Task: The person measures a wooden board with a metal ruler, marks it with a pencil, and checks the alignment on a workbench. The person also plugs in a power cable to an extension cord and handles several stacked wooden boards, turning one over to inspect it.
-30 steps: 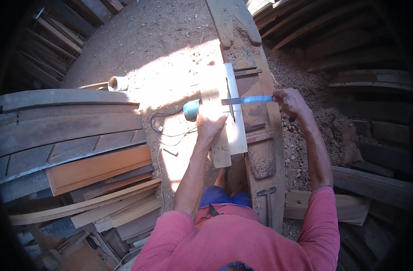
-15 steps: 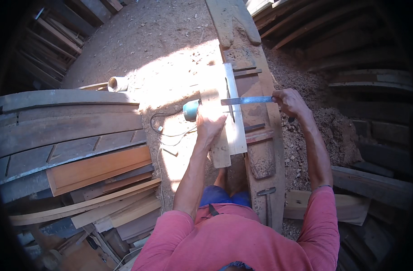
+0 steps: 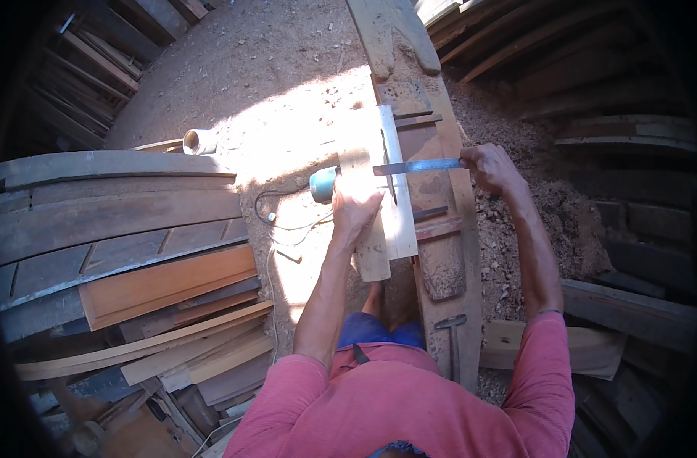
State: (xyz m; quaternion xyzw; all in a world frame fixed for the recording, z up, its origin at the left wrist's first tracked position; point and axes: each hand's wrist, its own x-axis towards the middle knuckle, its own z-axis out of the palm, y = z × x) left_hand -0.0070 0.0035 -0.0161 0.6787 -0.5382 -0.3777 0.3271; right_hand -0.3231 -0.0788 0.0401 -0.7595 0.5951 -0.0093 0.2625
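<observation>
My left hand (image 3: 356, 210) grips the near part of a narrow pale wooden board (image 3: 375, 259), thumb on top; bright glare hides some of its fingers. Against that board lies a white board (image 3: 402, 229) with a long dark slot (image 3: 389, 168) in it. A flat metal strip (image 3: 424, 166), shaped like a steel ruler, lies crosswise over the slot. Its right end is pinched in my right hand (image 3: 489, 168). Just left of my left hand, the rounded teal housing of a power tool (image 3: 322, 185) sticks out from beside the boards.
Under the boards runs a long wooden bench (image 3: 466, 252) with wood pieces and a hammer (image 3: 450, 324). Stacked planks (image 3: 119, 214) fill the left side, more timber (image 3: 631, 305) the right. A cord (image 3: 269, 267) trails over the ground. Wood shavings (image 3: 508, 229) lie right of the bench.
My right hand has risen very slightly in the picture, tilting the strip a little. My left hand and the boards look almost unmoved.
</observation>
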